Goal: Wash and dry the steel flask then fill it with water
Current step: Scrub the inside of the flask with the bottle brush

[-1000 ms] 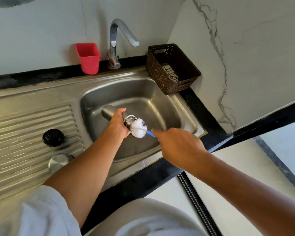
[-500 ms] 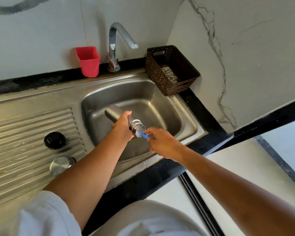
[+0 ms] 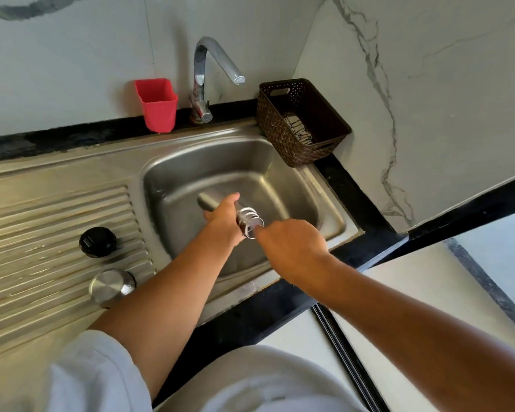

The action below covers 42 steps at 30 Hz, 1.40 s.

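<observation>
- Holding the steel flask (image 3: 248,220) tilted over the sink (image 3: 191,173), our left hand (image 3: 224,223) wraps its fingers round the body.
- Our right hand (image 3: 292,248) now meets the mouth; the brush head, outside a second ago, is hidden, likely scrubbing inside.
- Whether the right fingers grip anything, we cannot tell.

a pale marble sink corner before us
we see white, grey-veined walls (image 3: 72,55) meeting in a corner, a black counter (image 3: 369,248) framing the steel sink unit (image 3: 57,179), and pale floor tiles (image 3: 428,292) below, all in soft, even light.
</observation>
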Available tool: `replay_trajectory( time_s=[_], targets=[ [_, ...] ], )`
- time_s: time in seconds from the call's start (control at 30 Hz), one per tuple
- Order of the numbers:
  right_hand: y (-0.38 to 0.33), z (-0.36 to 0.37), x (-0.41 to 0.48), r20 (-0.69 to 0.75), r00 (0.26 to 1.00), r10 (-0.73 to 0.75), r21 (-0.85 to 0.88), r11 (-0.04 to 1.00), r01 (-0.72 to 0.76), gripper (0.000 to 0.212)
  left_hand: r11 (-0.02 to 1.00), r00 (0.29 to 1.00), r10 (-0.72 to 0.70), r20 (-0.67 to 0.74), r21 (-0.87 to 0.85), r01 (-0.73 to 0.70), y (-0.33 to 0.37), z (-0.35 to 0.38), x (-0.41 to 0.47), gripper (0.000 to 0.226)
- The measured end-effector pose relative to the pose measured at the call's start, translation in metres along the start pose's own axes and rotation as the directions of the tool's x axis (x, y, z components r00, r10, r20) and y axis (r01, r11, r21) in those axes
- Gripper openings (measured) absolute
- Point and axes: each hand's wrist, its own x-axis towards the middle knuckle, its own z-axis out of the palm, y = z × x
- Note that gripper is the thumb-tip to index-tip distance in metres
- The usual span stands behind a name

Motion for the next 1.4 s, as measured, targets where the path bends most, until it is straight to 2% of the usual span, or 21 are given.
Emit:
replay_trajectory(
  time_s=[0.07,0.2,0.3,0.4,0.43,0.53,0.6,0.67,0.77,0.83,0.9,0.97,1.0,1.1,1.13,1.17,1.2,1.27,1.3,1.33,1.4],
  targets=[
    [0.001,-0.002,-0.001,-0.011,1.000,0.011,-0.005,1.000,-0.011,0.044,0.999,0.999,-0.025,0.030,0.026,0.025,0.000,-0.005,0.023,0.112],
    [0.006,-0.023,-0.023,-0.024,0.995,-0.100,-0.096,0.991,0.097,0.046,0.990,0.997,-0.070,-0.015,0.119,0.071,0.006,-0.016,0.085,0.118],
    [-0.003,-0.023,-0.019,-0.015,0.997,-0.079,-0.146,0.986,0.076,0.044,0.995,0.994,-0.029,-0.110,0.089,0.039,0.010,-0.006,0.048,0.110],
    [-0.010,-0.010,-0.004,0.004,0.999,-0.039,-0.067,0.997,0.039,0.049,0.991,0.999,-0.044,0.002,0.127,0.043,0.002,-0.003,0.018,0.104],
    [-0.012,-0.012,-0.004,0.004,1.000,-0.028,-0.049,0.998,0.028,0.045,0.992,0.998,-0.062,0.003,0.113,0.061,0.002,-0.004,0.026,0.104],
    [-0.004,-0.034,-0.014,0.008,0.999,-0.053,-0.099,0.994,0.054,0.015,0.977,0.989,-0.145,0.042,0.163,0.136,0.006,-0.013,0.049,0.101],
    [0.004,-0.044,-0.019,-0.020,0.997,-0.072,-0.138,0.988,0.068,0.019,0.982,0.986,-0.165,0.025,0.103,0.161,0.004,-0.013,0.091,0.108],
    [0.002,-0.045,-0.016,-0.023,0.998,-0.052,-0.173,0.984,0.047,0.016,0.976,0.984,-0.175,-0.034,0.129,0.178,0.007,-0.009,0.063,0.111],
    [-0.008,-0.023,-0.002,0.027,1.000,0.001,-0.122,0.993,0.002,0.031,0.983,0.988,-0.155,-0.014,0.093,0.156,0.010,-0.004,-0.003,0.073],
    [-0.012,-0.012,0.002,0.016,1.000,-0.004,-0.066,0.998,0.006,0.033,0.984,0.992,-0.119,0.033,0.141,0.113,0.016,-0.006,-0.029,0.075],
    [-0.009,-0.024,-0.007,0.040,0.999,-0.035,-0.055,0.998,0.037,0.014,0.980,0.990,-0.120,0.070,0.170,0.107,0.022,-0.010,-0.040,0.065],
    [-0.005,-0.041,-0.017,0.018,0.999,-0.051,-0.054,0.997,0.052,0.028,0.971,0.984,-0.139,0.107,0.212,0.114,0.024,-0.016,-0.037,0.047],
    [-0.001,-0.045,-0.020,0.002,0.999,-0.052,-0.065,0.996,0.052,0.033,0.977,0.986,-0.138,0.099,0.175,0.119,0.026,-0.019,-0.030,0.051],
    [-0.002,-0.032,-0.012,-0.014,1.000,-0.020,-0.101,0.995,0.018,0.026,0.979,0.982,-0.188,0.022,0.080,0.185,0.015,-0.020,0.027,0.105],
    [-0.005,-0.019,-0.005,0.006,1.000,-0.017,-0.076,0.997,0.017,0.015,0.983,0.983,-0.182,-0.009,0.039,0.182,0.008,-0.018,0.055,0.103],
    [-0.008,-0.007,0.002,0.006,1.000,-0.009,-0.033,0.999,0.010,0.021,0.985,0.986,-0.169,0.005,0.017,0.169,0.006,-0.015,0.047,0.095],
    [-0.008,0.005,0.006,0.012,1.000,0.015,0.054,0.998,-0.015,0.036,0.986,0.988,-0.151,0.041,0.073,0.148,0.011,-0.011,0.006,0.088],
    [0.000,0.009,0.009,0.094,0.994,0.048,0.342,0.937,-0.078,0.045,0.981,0.989,-0.109,0.097,0.168,0.092,0.022,-0.008,-0.040,0.069],
    [0.008,0.004,0.007,0.165,0.986,0.032,0.496,0.861,-0.111,0.042,0.979,0.988,-0.089,0.125,0.194,0.064,0.025,-0.010,-0.046,0.050],
    [0.017,-0.003,0.004,0.224,0.974,0.020,0.646,0.746,-0.164,0.041,0.979,0.980,-0.107,0.170,0.189,0.074,0.029,-0.013,-0.045,0.035],
    [0.036,-0.008,-0.005,0.346,0.938,0.028,0.857,0.398,-0.327,0.039,0.982,0.977,-0.132,0.165,0.158,0.106,0.038,-0.020,-0.035,0.030]
  ],
)
